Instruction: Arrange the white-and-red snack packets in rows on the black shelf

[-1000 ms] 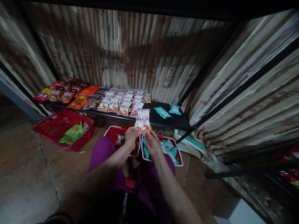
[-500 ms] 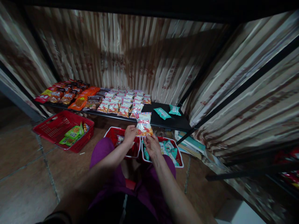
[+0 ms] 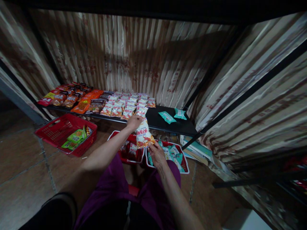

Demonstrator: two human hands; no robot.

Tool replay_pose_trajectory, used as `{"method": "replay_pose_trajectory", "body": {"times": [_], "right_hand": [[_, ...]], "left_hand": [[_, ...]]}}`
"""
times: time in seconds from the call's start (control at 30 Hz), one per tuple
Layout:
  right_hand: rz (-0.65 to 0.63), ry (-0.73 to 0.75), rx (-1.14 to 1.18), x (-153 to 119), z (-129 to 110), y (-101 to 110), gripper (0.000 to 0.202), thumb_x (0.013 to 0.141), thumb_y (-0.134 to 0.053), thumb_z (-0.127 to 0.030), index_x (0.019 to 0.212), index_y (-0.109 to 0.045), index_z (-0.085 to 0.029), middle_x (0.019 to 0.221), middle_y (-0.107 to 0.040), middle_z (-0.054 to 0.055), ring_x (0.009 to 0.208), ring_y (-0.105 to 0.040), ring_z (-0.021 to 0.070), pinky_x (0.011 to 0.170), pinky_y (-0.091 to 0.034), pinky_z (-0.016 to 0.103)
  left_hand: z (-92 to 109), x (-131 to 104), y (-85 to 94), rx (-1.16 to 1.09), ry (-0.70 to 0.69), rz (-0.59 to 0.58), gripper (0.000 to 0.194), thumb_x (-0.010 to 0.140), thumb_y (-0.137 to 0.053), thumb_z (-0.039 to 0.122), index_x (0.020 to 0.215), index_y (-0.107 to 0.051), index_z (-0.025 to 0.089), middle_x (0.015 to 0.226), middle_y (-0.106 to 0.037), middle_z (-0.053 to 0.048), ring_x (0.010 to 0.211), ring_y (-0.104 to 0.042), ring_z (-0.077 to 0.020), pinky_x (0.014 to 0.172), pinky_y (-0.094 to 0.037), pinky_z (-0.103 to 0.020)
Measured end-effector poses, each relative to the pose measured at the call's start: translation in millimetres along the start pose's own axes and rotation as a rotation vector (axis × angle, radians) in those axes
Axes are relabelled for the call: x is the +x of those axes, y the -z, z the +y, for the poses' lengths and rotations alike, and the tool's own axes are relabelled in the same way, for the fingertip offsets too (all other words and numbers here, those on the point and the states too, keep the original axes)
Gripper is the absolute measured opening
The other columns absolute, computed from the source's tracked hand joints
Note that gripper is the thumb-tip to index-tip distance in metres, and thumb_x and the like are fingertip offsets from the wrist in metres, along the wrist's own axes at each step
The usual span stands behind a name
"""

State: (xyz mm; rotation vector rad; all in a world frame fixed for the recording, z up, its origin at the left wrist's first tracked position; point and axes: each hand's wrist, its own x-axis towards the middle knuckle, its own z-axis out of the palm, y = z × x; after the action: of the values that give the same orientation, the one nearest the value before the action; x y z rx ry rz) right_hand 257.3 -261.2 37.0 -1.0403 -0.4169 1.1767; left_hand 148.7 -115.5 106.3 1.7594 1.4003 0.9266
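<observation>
My right hand [image 3: 157, 154] pinches the lower right corner of a white and orange snack bag [image 3: 144, 133], held up in front of the shelf. My left hand [image 3: 134, 123] is closed at the shelf's front edge, between the top of that bag and a matching bag [image 3: 141, 111] in the front row. Its fingertips are partly hidden, so which of the two bags they grip is unclear. Several more such bags [image 3: 116, 109] lie in rows on the black shelf [image 3: 153, 114]. Two teal packets [image 3: 167, 117] lie to their right.
Below the shelf stand a red basket with white-and-red packets [image 3: 132, 150] and one with teal packets [image 3: 176, 154]. Another red basket [image 3: 55, 131] with green packets [image 3: 75, 138] is on the left. Orange and brown packs [image 3: 69, 99] fill the shelf's left end. A black post [image 3: 237, 99] slants at right.
My left hand has moved up and away from the bag's side to the shelf edge. The bag in my right hand has come slightly lower and tilted.
</observation>
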Motion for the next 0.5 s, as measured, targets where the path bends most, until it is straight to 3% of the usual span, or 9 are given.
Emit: {"method": "replay_pose_trajectory", "body": {"times": [0.07,0.27,0.37,0.43,0.5], "right_hand": [[0.032,0.027,0.015,0.1,-0.6,-0.3,0.031,0.048,-0.083,-0.023,0.073,-0.066,-0.020,0.070,-0.066,-0.004,0.061,-0.060,0.0065,0.054,-0.049,0.015],[0.114,0.055,0.065,-0.1,-0.5,-0.4,0.033,0.047,-0.082,-0.024,0.074,-0.064,-0.021,0.071,-0.065,-0.005,0.060,-0.059,0.0069,0.055,-0.051,0.018],[0.162,0.098,0.078,4.9,2.1,0.2,0.031,0.048,-0.080,-0.025,0.073,-0.062,-0.022,0.074,-0.065,-0.005,0.063,-0.060,0.0078,0.061,-0.054,0.021],[0.229,0.164,0.041,11.0,4.9,0.4,0.029,0.050,-0.079,-0.028,0.072,-0.062,-0.021,0.074,-0.064,-0.004,0.066,-0.060,0.0094,0.063,-0.054,0.024],[0.278,0.246,-0.027,17.3,8.3,0.7,0.027,0.054,-0.075,-0.033,0.074,-0.063,-0.020,0.075,-0.063,-0.003,0.069,-0.059,0.0116,0.065,-0.053,0.027]], "left_hand": [[1.7,0.3,-3.1,0.026,0.014,0.039,0.017,0.076,-0.057,0.028,0.077,-0.071,0.019,0.078,-0.070,-0.002,0.073,-0.061,-0.0164,0.065,-0.041,-0.025],[15.4,-4.5,-2.2,0.149,-0.114,-0.015,0.020,0.080,-0.053,0.031,0.081,-0.070,0.020,0.083,-0.070,-0.004,0.078,-0.061,-0.0178,0.072,-0.043,-0.028],[17.0,-13.7,-4.1,0.155,-0.161,0.113,0.020,0.082,-0.051,0.028,0.090,-0.067,0.020,0.094,-0.068,-0.006,0.090,-0.059,-0.0189,0.083,-0.042,-0.030],[15.0,-23.1,-10.0,0.129,-0.155,0.185,0.020,0.082,-0.050,0.025,0.091,-0.067,0.020,0.100,-0.066,-0.007,0.098,-0.057,-0.0191,0.089,-0.040,-0.030],[12.2,-32.9,-19.1,0.020,-0.078,0.126,0.019,0.081,-0.051,0.026,0.088,-0.067,0.021,0.097,-0.067,-0.006,0.096,-0.058,-0.0189,0.088,-0.042,-0.031]]}}
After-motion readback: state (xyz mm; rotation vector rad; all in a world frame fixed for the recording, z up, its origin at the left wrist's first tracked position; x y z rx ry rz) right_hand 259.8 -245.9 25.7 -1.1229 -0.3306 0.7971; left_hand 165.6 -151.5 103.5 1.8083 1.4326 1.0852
